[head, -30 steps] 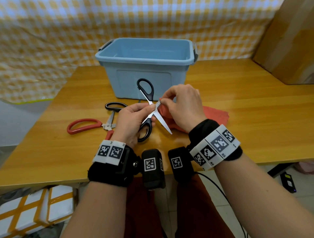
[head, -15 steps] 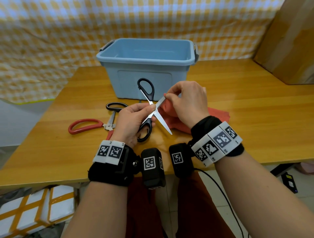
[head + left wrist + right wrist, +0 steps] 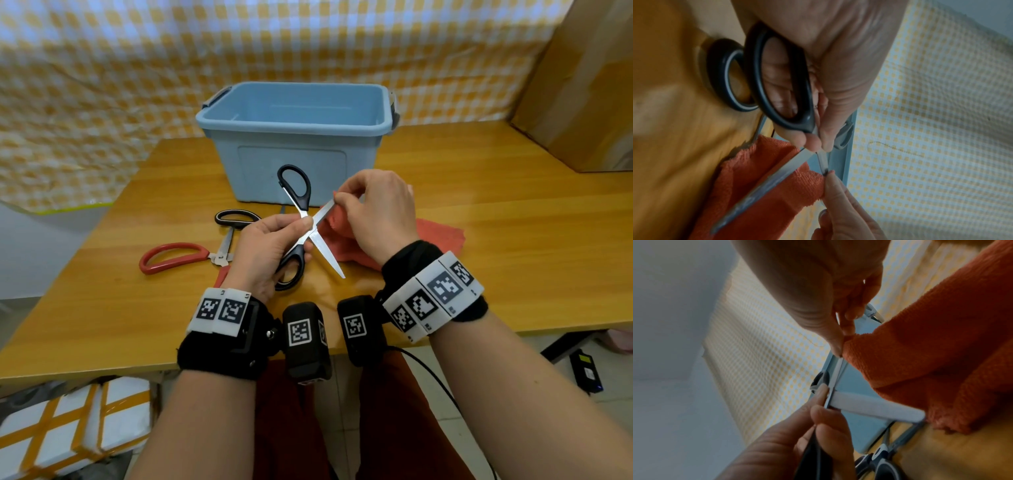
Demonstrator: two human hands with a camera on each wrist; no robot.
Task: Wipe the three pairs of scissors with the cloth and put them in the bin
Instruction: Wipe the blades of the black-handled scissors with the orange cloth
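Observation:
My left hand (image 3: 274, 240) grips black-handled scissors (image 3: 301, 219) at the pivot, blades spread in an X above the table; the same scissors (image 3: 781, 91) fill the left wrist view. My right hand (image 3: 373, 212) pinches the orange cloth (image 3: 438, 236) round the tip of the upper blade (image 3: 836, 369). The rest of the cloth (image 3: 931, 353) hangs to the table. Two more pairs lie on the table to the left: red-handled scissors (image 3: 171, 257) and black-and-white-handled scissors (image 3: 236, 217). The blue bin (image 3: 294, 144) stands behind, with nothing visible inside.
The wooden table (image 3: 513, 240) has bare room on the right. A cardboard box (image 3: 582, 85) stands at the back right. A yellow checked curtain (image 3: 137, 68) hangs behind the table. White boxes (image 3: 68, 428) lie on the floor at lower left.
My right hand has slid the cloth outward along the upper blade, from near the pivot to the tip. The left hand and scissors have stayed put.

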